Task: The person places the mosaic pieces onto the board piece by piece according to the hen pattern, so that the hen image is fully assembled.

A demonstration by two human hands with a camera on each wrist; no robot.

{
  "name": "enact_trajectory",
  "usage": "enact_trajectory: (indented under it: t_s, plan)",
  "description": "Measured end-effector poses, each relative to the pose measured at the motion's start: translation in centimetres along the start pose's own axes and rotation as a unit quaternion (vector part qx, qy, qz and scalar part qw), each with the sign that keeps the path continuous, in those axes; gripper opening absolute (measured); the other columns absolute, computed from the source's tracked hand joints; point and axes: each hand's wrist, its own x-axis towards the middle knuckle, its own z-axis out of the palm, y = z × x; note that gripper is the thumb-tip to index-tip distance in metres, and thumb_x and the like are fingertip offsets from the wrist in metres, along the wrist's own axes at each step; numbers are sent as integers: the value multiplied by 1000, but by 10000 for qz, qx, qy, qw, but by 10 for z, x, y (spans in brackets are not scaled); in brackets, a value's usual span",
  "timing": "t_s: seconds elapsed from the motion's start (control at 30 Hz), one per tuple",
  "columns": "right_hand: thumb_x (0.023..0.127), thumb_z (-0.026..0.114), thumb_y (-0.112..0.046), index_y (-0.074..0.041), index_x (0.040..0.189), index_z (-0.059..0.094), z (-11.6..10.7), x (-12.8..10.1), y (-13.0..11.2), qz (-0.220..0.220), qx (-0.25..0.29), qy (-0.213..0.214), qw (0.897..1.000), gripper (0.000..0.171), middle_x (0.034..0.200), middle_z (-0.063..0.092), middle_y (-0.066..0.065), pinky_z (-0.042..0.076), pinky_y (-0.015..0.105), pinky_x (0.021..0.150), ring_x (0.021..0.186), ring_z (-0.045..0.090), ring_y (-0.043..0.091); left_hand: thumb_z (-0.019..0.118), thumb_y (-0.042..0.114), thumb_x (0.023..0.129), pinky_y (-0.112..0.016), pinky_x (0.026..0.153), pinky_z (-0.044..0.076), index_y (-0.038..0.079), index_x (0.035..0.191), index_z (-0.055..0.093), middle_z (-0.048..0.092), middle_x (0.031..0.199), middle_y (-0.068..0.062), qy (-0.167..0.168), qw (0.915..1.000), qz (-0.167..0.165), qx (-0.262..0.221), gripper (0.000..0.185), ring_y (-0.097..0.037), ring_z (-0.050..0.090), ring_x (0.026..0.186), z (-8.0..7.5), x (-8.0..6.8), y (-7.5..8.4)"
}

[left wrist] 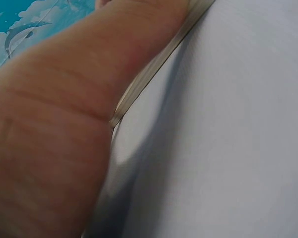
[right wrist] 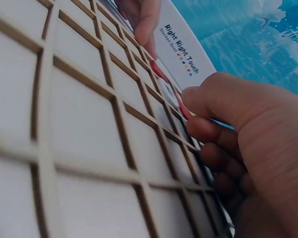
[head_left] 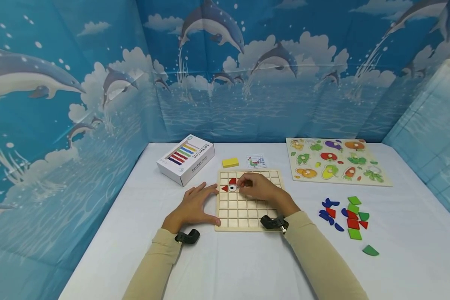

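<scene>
The left hand (head_left: 195, 206) lies flat, steadying the grid board (head_left: 243, 214); the right hand (head_left: 260, 187) curls its fingertips on a red piece (head_left: 232, 181)

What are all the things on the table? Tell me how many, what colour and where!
Wooden grid board: one, pale wood, table centre.
Pieces in the grid: about three, red and white, upper-left cells.
White bead-toy box: one, behind-left of board.
Yellow block: one, behind board.
Pattern card: one, beside block.
Vegetable peg puzzle: one, multicoloured, back right.
Loose flat shapes: over a dozen, blue, red, green, right.
White table: one.
Left hand: flat, holding board's left edge.
Right hand: curled fingers on a piece.
</scene>
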Motion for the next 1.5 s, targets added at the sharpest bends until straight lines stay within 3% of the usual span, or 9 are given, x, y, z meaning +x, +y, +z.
enact_trajectory:
  t_s: [0.27,0.5,0.73,0.9,1.07,1.2,1.5]
  plan:
    - [97,67,-6,-2,113,67,-42,-36,5,-199,-114,-303,9993,16,108,67,8,53,38,89,99,62,20,79,79,62,-54,119,10,29,144,49,31,163,7,7,10000,-12,7,101,-26,12,153,0,1,-2]
    - [98,67,-6,-4,114,68,-95,-98,27,217,-941,202,9951,17,112,68,10,48,54,95,107,62,28,77,81,61,-56,118,12,28,143,49,33,162,7,24,10000,48,-16,102,-27,13,153,2,1,-2]
    - [96,69,-13,-2,122,64,-158,-176,64,1558,-1663,780,9706,29,119,66,20,44,68,96,115,57,43,76,82,62,-57,118,12,27,143,49,34,162,6,12,10000,48,40,102,-29,13,153,0,1,-2]
    - [95,71,-15,3,130,58,-182,-218,94,2169,-1528,960,9594,42,126,59,30,47,66,92,115,51,48,78,80,61,-56,118,11,27,143,49,34,162,6,-14,10000,1,50,102,-28,13,153,0,1,-1]
    - [95,72,-20,1,140,54,-183,-231,110,2410,-1112,968,9593,53,138,47,32,45,65,92,120,40,48,77,81,61,-55,119,11,27,144,49,33,162,6,-31,10000,4,87,102,-27,13,153,0,2,-2]
    - [95,71,-20,-1,140,55,-180,-230,111,2404,-1121,976,9592,51,139,45,30,45,62,91,120,38,47,78,80,61,-55,119,11,27,143,50,34,162,7,-29,10000,-37,66,102,-27,12,153,0,1,-3]
    - [92,70,-12,1,130,58,-183,-234,108,2524,-1060,887,9577,42,141,40,35,32,76,98,127,30,56,78,80,62,-54,119,10,27,144,49,32,163,7,-45,10000,-32,-3,103,-26,11,153,-1,2,-1]
